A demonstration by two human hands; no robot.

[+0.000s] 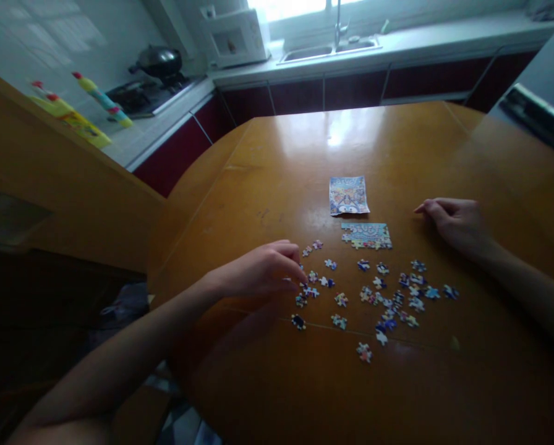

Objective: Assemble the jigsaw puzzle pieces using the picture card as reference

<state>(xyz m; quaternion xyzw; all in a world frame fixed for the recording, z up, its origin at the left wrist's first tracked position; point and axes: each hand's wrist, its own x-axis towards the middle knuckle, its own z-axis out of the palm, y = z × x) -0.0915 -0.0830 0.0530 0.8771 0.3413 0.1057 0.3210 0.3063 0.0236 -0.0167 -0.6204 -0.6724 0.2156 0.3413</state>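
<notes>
My left hand (272, 267) reaches over the left cluster of loose puzzle pieces (313, 276), its fingers curled and the fingertips at the pieces; whether one is between them is too small to tell. On the right, my right hand (451, 221) rests on the table with fingers folded in, beside a joined puzzle section (367, 235). Just behind that section lies a creased picture sheet (348, 195). More loose pieces (397, 300) are scattered in front of the section, several of them close together or overlapping.
The wooden table (268, 167) has a rounded edge at the left. Beyond it are a counter with a sink (307, 54), a white microwave (234, 38), a stove with a dark pot (159, 60), and yellow bottles (73, 117).
</notes>
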